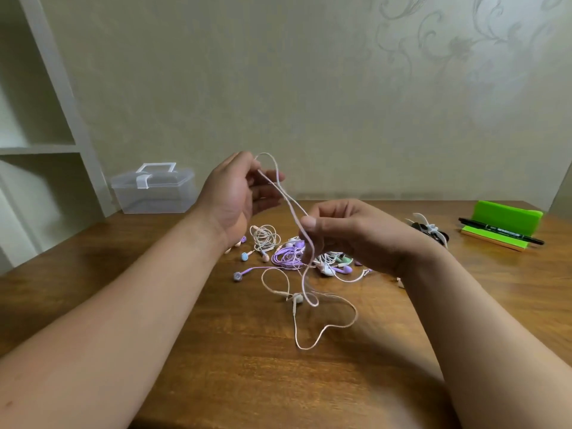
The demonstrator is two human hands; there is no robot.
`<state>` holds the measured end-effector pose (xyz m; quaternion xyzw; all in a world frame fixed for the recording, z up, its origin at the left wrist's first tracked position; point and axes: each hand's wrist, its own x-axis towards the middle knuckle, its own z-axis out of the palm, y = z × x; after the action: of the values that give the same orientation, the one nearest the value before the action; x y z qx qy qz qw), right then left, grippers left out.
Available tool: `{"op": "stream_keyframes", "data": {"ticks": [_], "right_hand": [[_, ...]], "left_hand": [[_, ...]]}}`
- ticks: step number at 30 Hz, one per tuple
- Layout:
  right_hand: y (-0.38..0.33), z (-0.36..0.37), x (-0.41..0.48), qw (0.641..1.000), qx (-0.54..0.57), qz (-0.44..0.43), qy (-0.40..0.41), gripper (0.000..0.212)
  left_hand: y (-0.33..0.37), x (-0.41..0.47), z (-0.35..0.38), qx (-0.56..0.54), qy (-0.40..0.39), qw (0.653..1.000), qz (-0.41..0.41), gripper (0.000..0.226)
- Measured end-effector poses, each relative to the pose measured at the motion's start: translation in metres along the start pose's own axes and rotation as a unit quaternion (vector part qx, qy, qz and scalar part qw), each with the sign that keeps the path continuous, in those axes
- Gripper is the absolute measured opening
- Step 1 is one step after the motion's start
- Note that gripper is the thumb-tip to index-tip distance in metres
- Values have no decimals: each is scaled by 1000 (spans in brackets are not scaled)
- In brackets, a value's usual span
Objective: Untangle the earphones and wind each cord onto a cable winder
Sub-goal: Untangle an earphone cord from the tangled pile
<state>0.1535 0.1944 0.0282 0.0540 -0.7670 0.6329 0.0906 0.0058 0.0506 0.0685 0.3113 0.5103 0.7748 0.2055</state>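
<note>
- left hand (236, 193) is raised over the far-middle of the table, fingers and thumb curled round the top loop of a pale pink earphone cord (292, 209).
- right hand (356, 235) sits lower and to the right, thumb and forefinger pinching the same cord; a doubled strand runs fairly straight between the two hands.
- below the right hand the cord hangs down to the wooden table (154, 305) and lies in loose loops at near-middle, with a white earbud (298, 298) among them.
- pile of tangled earphones (291, 252) is on the table just beyond those loops, under the hands: purple coiled cord (283, 260), whitish coil (264, 236), blue earbud (244, 257), purple earbud (237, 276).
- cable winders (430, 229), white and black, are on the table right of the right hand, partly hidden by the wrist.
- far left: clear plastic box (154, 193) with handle, lid closed, beside a white shelf (40, 147).
- far right: green stand (507, 213), with a black marker (501, 234) lying across its front.
</note>
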Motion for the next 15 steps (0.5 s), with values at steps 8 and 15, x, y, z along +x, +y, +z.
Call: {"op": "stream_keyframes", "data": {"ticks": [8, 15], "right_hand": [[8, -15, 0, 982, -73, 6, 173, 25], [6, -1, 3, 979, -133, 13, 154, 35]], "left_hand": [[-36, -5, -36, 234, 141, 961, -37, 16], [-55, -24, 5, 410, -128, 892, 141, 44]]}}
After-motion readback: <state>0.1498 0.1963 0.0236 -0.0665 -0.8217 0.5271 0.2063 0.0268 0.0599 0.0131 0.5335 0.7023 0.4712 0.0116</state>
